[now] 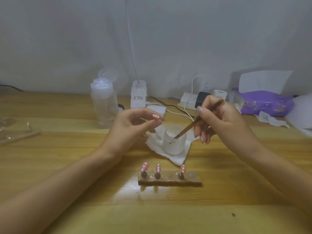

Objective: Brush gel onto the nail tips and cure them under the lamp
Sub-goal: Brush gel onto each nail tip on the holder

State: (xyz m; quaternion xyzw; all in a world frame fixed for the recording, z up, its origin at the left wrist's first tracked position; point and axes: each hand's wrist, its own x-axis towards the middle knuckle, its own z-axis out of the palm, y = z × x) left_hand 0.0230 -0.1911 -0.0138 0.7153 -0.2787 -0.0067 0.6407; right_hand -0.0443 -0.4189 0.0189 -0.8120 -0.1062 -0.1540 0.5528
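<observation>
My right hand grips a brown-handled brush, and the brush's tip dips into a small white jar that stands on a folded white tissue. To the left of the jar, my left hand hovers with thumb and forefinger pinched on a pink nail tip with white dots. Closer to me, a wooden stand carries three pink dotted nail tips upright on pegs. One peg spot at its right end is bare.
Along the wall stand a clear flip-cap bottle, a small labelled bottle, a small white device with a cable, a power strip with chargers and a purple tissue pack. A clear plastic case lies far left.
</observation>
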